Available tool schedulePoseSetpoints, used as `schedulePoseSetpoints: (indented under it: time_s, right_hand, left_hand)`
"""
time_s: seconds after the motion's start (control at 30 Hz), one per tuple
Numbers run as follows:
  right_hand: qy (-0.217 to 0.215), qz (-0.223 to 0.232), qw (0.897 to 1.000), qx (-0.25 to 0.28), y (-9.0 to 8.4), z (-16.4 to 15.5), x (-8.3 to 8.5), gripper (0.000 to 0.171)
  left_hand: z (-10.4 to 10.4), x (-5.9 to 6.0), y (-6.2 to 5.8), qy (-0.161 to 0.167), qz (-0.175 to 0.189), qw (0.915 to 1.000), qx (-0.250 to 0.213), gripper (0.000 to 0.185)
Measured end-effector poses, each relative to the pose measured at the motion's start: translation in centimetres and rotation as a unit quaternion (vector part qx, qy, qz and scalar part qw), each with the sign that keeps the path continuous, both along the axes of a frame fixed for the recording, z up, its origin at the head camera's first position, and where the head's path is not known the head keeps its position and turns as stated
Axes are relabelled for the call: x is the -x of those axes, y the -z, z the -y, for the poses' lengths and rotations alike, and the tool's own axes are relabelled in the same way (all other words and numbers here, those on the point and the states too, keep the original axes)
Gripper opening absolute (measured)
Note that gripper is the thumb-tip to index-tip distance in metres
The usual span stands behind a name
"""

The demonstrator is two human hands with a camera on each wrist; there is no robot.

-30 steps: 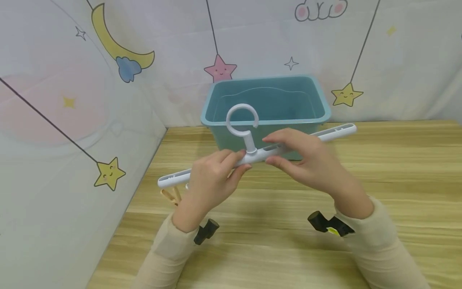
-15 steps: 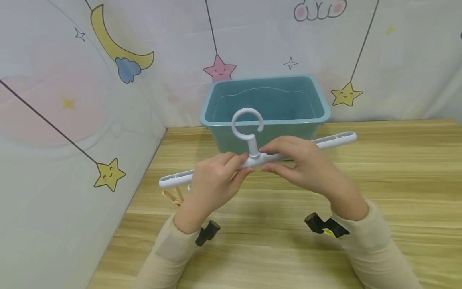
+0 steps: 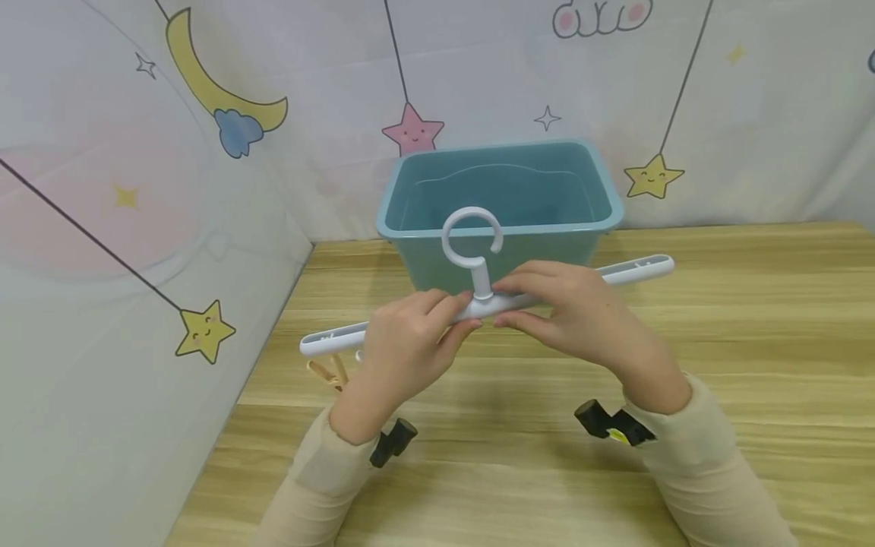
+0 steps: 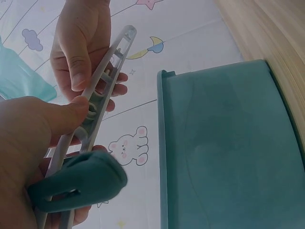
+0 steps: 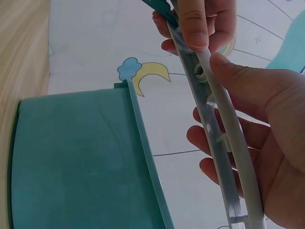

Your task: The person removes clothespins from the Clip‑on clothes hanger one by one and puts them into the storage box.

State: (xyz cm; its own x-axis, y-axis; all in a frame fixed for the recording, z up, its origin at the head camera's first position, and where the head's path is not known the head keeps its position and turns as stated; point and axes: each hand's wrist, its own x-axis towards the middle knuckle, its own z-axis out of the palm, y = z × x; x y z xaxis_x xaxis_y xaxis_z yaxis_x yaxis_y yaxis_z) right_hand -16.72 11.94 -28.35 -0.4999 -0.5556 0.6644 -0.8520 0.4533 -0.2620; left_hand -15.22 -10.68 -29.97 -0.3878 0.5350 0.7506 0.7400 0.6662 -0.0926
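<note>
Teal clip point(image 4: 76, 188), left-wrist view only

Home-like corner: cartoon star backdrop point(image 3: 205, 330), wooden table point(image 3: 752, 319)

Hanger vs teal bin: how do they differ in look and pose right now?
The hanger is white, long and thin; the bin is teal, boxy and open-topped. The hanger is held above the table, gripped near its hook by the left hand and right hand; the bin stands on the table behind it, untouched. Both look like plastic.
</note>
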Motion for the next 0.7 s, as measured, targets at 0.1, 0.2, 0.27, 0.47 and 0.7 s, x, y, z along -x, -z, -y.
schedulePoseSetpoints:
  time_s: [0.1, 0.2, 0.27, 0.47, 0.7]
  right_hand:
    - [0.005, -0.016, 1.000, -0.008, 0.18, 0.07, 0.09, 0.034]
    - [0.011, -0.029, 0.999, -0.016, 0.32, 0.11, 0.19, 0.032]
    - [0.011, -0.037, 0.999, -0.019, 0.34, 0.11, 0.27, 0.031]
    - [0.007, -0.069, 0.997, -0.017, 0.40, 0.09, 0.47, 0.029]
    - [-0.001, -0.099, 0.995, 0.005, 0.49, 0.02, 0.77, 0.031]
  left_hand:
    - [-0.02, -0.06, -0.01, 0.004, 0.000, 1.0000, -0.001, 0.029]
    - [-0.02, -0.11, -0.02, 0.006, 0.005, 1.0000, 0.000, 0.028]
    - [-0.03, -0.10, -0.02, 0.005, 0.006, 1.0000, 0.000, 0.027]
    - [-0.10, -0.23, -0.16, 0.009, 0.012, 0.9999, -0.004, 0.027]
    - [-0.18, -0.29, -0.19, 0.006, 0.008, 0.9999, -0.008, 0.028]
